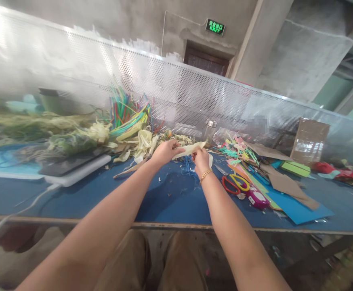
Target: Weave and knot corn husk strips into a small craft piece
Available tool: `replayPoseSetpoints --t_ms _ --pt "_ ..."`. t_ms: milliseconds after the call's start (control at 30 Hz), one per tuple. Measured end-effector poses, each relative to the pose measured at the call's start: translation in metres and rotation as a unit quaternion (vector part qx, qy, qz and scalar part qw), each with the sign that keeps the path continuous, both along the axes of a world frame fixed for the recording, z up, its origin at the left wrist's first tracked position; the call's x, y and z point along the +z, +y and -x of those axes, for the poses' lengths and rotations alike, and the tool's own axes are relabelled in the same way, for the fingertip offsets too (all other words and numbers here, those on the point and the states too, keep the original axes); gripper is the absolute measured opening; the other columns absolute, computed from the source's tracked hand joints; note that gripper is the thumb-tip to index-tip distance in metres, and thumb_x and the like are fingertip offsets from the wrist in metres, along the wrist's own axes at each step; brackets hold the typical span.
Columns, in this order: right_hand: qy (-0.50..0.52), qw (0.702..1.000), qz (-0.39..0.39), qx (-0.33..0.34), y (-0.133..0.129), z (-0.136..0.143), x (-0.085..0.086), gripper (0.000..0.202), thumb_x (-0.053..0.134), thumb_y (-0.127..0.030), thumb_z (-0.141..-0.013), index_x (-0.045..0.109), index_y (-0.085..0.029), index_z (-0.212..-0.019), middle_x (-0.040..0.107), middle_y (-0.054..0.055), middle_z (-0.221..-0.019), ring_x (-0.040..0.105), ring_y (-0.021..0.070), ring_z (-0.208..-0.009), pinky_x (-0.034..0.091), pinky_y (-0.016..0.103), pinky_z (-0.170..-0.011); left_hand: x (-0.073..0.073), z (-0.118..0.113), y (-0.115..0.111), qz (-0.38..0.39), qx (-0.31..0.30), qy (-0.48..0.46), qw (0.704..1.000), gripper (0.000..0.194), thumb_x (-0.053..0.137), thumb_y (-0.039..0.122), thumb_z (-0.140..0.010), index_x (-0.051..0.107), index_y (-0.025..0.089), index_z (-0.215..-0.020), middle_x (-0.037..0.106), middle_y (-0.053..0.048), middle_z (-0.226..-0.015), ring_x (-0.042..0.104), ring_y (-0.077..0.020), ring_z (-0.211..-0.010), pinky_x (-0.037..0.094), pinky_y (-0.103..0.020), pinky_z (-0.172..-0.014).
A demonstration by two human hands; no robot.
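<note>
Between my two hands a strip of pale cream husk-like material (190,150) is stretched above the blue tabletop. My left hand (168,151) pinches its left end between thumb and fingers. Around the right end, the fingers of my right hand (201,158) are closed, and a loose flap hangs beside that wrist. Behind the hands lies a heap of similar pale husks (144,146). Blue thread (189,166) is tangled on the table just below the strip. Scissors with red and yellow handles (236,184) rest to the right of my right hand.
A purple tape-measure-like case (257,198), blue paper (300,208) and cardboard pieces (288,184) lie at right. A clear bottle (210,131) stands behind. On the left are a white device with a cable (79,171), husk bundles (73,141) and colourful pipe cleaners (125,111). A perforated metal screen (176,87) backs the table.
</note>
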State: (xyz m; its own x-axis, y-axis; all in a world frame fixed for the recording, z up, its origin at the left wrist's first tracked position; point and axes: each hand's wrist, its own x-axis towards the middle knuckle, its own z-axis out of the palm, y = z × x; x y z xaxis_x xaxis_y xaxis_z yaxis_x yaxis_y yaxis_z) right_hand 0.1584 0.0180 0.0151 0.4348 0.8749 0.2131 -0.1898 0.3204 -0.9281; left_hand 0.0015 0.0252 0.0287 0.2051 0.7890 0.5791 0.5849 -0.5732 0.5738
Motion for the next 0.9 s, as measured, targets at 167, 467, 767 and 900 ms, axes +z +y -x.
replayPoseSetpoints --t_ms 167,467,767,900 --pt "0.038 0.999 0.017 -0.035 -0.003 -0.004 0.007 0.022 0.047 -0.036 -0.087 0.055 -0.019 -0.076 0.051 -0.004 -0.055 0.045 0.0091 -0.046 0.033 0.019 -0.042 0.001 0.004 -0.002 -0.022 0.023 0.026 0.999 0.038 0.044 0.049 -0.086 0.053 0.019 -0.064 0.051 -0.001 -0.059 0.043 -0.014 -0.057 0.026 -0.027 -0.055" --pt "0.08 0.997 -0.005 -0.016 0.0 -0.009 0.005 0.019 0.053 -0.03 -0.085 0.05 -0.019 -0.071 0.045 -0.008 -0.052 0.039 0.0051 -0.042 0.029 0.016 -0.038 0.002 0.001 0.004 0.036 -0.057 -0.044 0.997 0.04 0.049 0.055 -0.08 0.053 0.018 -0.064 0.046 0.002 -0.058 0.04 -0.012 -0.055 0.027 -0.026 -0.053" --pt "0.139 0.99 0.009 -0.023 0.003 -0.011 0.002 0.025 0.047 -0.034 -0.09 0.043 -0.021 -0.069 0.031 -0.011 -0.045 0.029 0.0054 -0.035 0.027 0.016 -0.035 -0.003 -0.009 -0.006 0.082 -0.118 0.066 0.987 0.045 0.05 0.056 -0.077 0.043 0.019 -0.053 0.034 0.004 -0.05 0.033 -0.0104 -0.05 0.021 -0.027 -0.051" --pt "0.062 0.994 -0.007 -0.089 0.01 -0.019 -0.002 0.03 0.04 -0.041 -0.092 0.042 -0.022 -0.07 0.029 -0.01 -0.046 0.03 0.007 -0.035 0.028 0.018 -0.034 -0.002 -0.01 -0.007 0.068 -0.124 0.058 0.988 0.045 0.045 0.054 -0.081 0.04 0.019 -0.053 0.034 0.003 -0.052 0.033 -0.0105 -0.051 0.022 -0.026 -0.051"
